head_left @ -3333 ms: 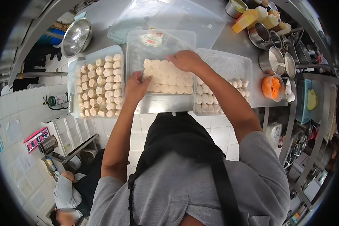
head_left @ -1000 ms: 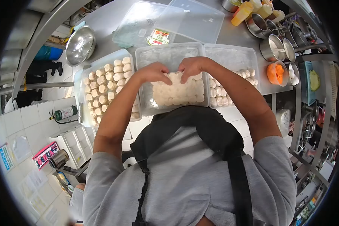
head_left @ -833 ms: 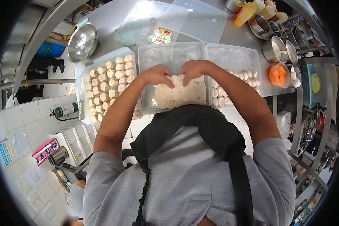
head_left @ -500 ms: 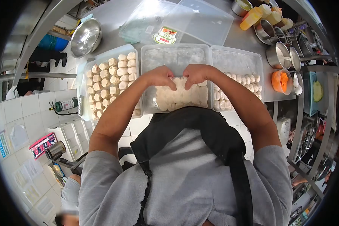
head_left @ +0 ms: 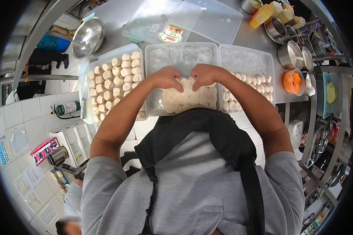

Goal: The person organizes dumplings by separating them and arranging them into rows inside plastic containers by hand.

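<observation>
Pale dough balls (head_left: 189, 100), pressed together in rows, fill the near half of the middle clear plastic tub (head_left: 180, 53). At the far edge of this block, my left hand (head_left: 169, 78) is closed on the dough, its thumb on top and its other fingers mostly hidden. Mirroring it a short way to the right, my right hand (head_left: 202, 76) also grips dough with the thumb pointing down. The left tub (head_left: 145, 111) holds separate rows of browner dough pieces (head_left: 108, 84). More white dough balls (head_left: 255, 80) lie in the right tub (head_left: 247, 56), partly behind my right forearm.
Clear lids (head_left: 211, 21) and a labelled lid or packet (head_left: 171, 34) lie beyond the tubs. A steel bowl (head_left: 88, 37) stands far left. On the right are squeeze bottles (head_left: 262, 16), steel pots (head_left: 289, 55) and a container of orange food (head_left: 292, 82). Another person (head_left: 72, 203) is at lower left.
Both hands stay on the dough in almost the same pose. The view has shifted slightly, so the tubs sit a little higher in it.
</observation>
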Demonstrator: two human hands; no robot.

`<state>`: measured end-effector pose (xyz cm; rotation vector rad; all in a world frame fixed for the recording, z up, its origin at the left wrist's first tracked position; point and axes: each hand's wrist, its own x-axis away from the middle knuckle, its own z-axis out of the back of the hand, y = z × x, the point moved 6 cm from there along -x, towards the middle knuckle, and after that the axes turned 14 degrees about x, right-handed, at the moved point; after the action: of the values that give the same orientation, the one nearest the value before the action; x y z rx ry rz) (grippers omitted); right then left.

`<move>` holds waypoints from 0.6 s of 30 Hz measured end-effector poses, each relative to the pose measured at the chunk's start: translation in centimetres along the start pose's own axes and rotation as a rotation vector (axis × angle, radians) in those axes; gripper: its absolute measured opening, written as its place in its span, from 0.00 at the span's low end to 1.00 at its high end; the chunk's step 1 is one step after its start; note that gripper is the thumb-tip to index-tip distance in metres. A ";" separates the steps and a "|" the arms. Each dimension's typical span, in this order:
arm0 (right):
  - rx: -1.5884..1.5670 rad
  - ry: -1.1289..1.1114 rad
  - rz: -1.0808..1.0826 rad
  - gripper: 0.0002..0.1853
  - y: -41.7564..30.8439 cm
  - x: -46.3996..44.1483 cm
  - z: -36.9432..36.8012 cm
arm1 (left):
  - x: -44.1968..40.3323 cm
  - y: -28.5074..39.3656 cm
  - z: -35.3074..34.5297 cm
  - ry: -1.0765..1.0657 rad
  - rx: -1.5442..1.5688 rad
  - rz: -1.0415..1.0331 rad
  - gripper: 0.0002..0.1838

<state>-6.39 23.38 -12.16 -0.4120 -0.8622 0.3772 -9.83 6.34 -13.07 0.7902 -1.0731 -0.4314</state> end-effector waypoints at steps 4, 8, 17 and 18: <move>0.014 0.015 -0.009 0.23 -0.4 0.5 0.1 | 0.6 0.5 0.0 0.019 -0.009 -0.003 0.27; -0.025 0.040 -0.036 0.25 -1.1 1.4 0.4 | 1.1 0.7 -0.1 0.064 -0.025 -0.031 0.27; 0.009 0.053 -0.025 0.26 -0.5 0.7 0.2 | 0.9 0.3 -0.1 0.069 0.003 -0.057 0.27; 0.025 0.026 -0.025 0.26 -0.4 0.5 0.0 | 0.8 0.3 -0.1 0.060 -0.004 -0.050 0.28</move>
<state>-6.05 23.27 -11.65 -0.3824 -0.8355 0.3586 -9.37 6.05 -12.43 0.8231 -0.9981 -0.4490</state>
